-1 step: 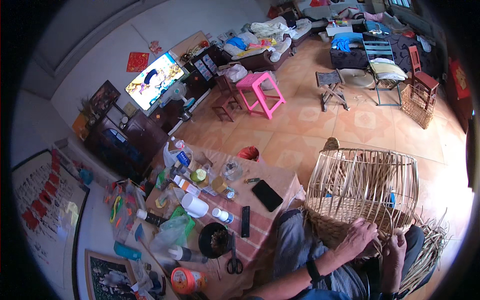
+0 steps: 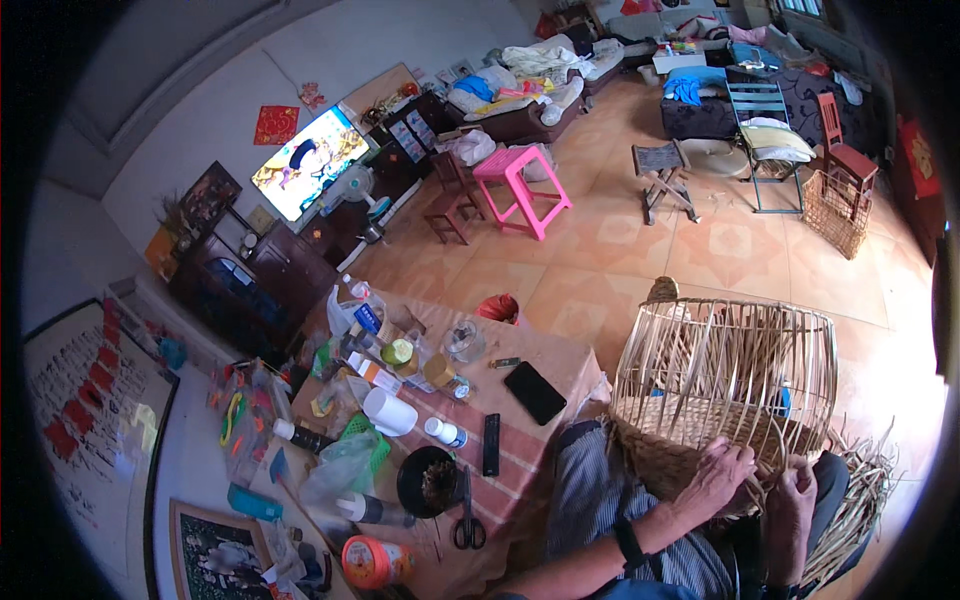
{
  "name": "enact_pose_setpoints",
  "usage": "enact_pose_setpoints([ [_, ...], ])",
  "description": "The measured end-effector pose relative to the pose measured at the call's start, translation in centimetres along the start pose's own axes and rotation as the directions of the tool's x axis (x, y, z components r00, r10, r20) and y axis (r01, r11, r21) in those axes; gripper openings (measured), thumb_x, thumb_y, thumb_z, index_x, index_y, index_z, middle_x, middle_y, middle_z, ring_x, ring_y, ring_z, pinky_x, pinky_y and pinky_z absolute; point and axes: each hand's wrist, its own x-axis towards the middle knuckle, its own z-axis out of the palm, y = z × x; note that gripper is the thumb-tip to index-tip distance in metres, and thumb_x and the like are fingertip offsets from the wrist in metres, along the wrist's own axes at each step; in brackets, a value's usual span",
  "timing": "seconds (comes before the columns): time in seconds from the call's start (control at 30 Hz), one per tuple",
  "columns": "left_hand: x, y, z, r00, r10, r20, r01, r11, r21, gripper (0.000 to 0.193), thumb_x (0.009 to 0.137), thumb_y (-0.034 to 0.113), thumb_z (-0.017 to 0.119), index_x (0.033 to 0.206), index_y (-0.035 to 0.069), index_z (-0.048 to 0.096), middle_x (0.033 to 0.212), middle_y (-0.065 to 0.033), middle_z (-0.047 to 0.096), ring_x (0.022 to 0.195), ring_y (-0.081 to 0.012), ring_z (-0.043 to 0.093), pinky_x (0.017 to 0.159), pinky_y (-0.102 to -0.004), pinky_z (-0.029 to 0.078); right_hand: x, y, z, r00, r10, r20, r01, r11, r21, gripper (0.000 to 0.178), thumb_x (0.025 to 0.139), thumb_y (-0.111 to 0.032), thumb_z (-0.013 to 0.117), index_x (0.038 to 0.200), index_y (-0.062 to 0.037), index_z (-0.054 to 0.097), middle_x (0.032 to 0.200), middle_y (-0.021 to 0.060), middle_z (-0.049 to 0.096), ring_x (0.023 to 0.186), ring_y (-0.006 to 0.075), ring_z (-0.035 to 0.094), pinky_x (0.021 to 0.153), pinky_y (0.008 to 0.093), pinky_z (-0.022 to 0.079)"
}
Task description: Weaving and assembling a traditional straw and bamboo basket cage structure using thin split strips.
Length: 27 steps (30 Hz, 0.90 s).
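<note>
A half-woven basket (image 2: 650,440) of tan plant strips rests on its side across my lap. Its lower part is tightly woven, while bare upright strips stand in an open cage above. My left hand (image 2: 722,468) presses on the woven edge, fingers bent around the strips there. Close beside it, my right hand (image 2: 790,500) pinches a thin strip at the basket's near right side. The strip's lower run is hidden behind my fingers. A bundle of loose dry strips (image 2: 860,490) lies to the right of my leg.
At my left stands a cloth-covered table (image 2: 490,550) with a black phone (image 2: 535,392), a remote (image 2: 491,444), scissors (image 2: 468,525), a dark bowl (image 2: 415,480) and several bottles. Farther off are a pink stool (image 2: 520,185), a folding stool (image 2: 662,180) and a wicker basket (image 2: 838,215).
My right hand has shifted very slightly, and the strip beside it bows a little differently. My left hand and the basket look the same.
</note>
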Motion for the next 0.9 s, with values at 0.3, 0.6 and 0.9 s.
enact_pose_setpoints([
  [0.3,1.2,1.8,1.2,0.980,-0.185,-0.069,0.191,0.978,0.082,0.020,0.101,0.019,0.059,0.103,0.000,0.057,0.080,-0.0208,0.061,0.079,-0.0392,0.064,0.074,-0.0495,0.048,6.3,-3.4,2.8,0.999,-0.046,0.014,0.047,0.995,-0.089,0.021,0.093,-0.006,0.073,0.108,-0.0068,0.058,0.077,-0.0023,0.060,0.055,0.0050,0.052,0.044,0.0199,0.038],
  [0.6,1.4,1.3,0.0,0.973,-0.215,0.078,0.222,0.970,-0.102,0.023,0.101,0.020,0.061,0.096,-0.001,0.052,0.071,-0.0232,0.059,0.072,-0.0424,0.065,0.065,-0.0503,0.049,-1.5,-1.1,0.9,0.985,-0.007,0.174,0.044,0.977,-0.208,0.012,0.100,-0.014,0.065,0.101,-0.0069,0.055,0.072,-0.0038,0.053,0.057,0.0045,0.050,0.050,0.0202,0.041],
  [0.9,1.8,1.4,-1.7,0.964,-0.221,0.147,0.234,0.969,-0.080,0.021,0.098,0.016,0.064,0.099,-0.001,0.052,0.073,-0.0241,0.061,0.074,-0.0429,0.067,0.064,-0.0515,0.049,3.3,-6.0,4.0,0.983,-0.146,-0.112,0.083,0.895,-0.437,0.037,0.107,-0.028,0.054,0.074,-0.0132,0.047,0.064,-0.0047,0.039,0.055,0.0065,0.034,0.050,0.0253,0.028],
])
